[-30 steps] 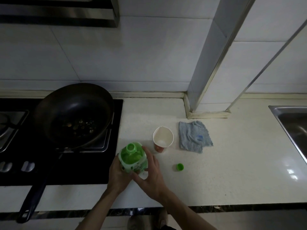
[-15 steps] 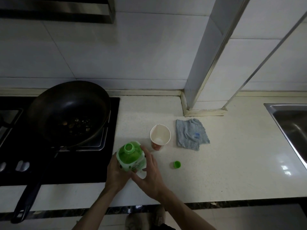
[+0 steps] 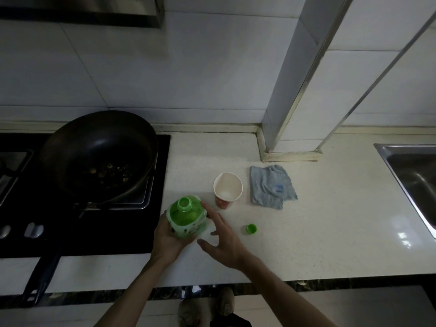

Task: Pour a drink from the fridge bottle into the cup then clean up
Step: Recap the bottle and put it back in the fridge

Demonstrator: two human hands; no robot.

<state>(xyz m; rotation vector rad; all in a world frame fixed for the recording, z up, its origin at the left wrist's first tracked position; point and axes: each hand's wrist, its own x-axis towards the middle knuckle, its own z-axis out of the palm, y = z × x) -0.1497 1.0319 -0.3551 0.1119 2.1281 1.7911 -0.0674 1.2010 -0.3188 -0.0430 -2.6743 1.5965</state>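
A green plastic bottle (image 3: pixel 186 217) stands upright on the white counter, uncapped. My left hand (image 3: pixel 166 239) is wrapped around its left side. My right hand (image 3: pixel 224 239) is beside the bottle on the right, fingers spread, its fingertips at the bottle's shoulder and a gap lower down. The bottle's green cap (image 3: pixel 251 228) lies on the counter to the right of my right hand. A paper cup (image 3: pixel 227 190) with a red base stands just behind the bottle, empty as far as I can tell.
A grey-blue cloth (image 3: pixel 271 186) lies right of the cup. A black frying pan (image 3: pixel 99 154) with food bits sits on the black hob (image 3: pixel 162 175) at left, handle toward me. A steel sink (image 3: pixel 410 175) is at the far right. A tiled column (image 3: pixel 290 109) stands behind.
My right hand has loosened from the bottle and spread its fingers, shifting slightly right. The bottle, cup and cap stay where they were.
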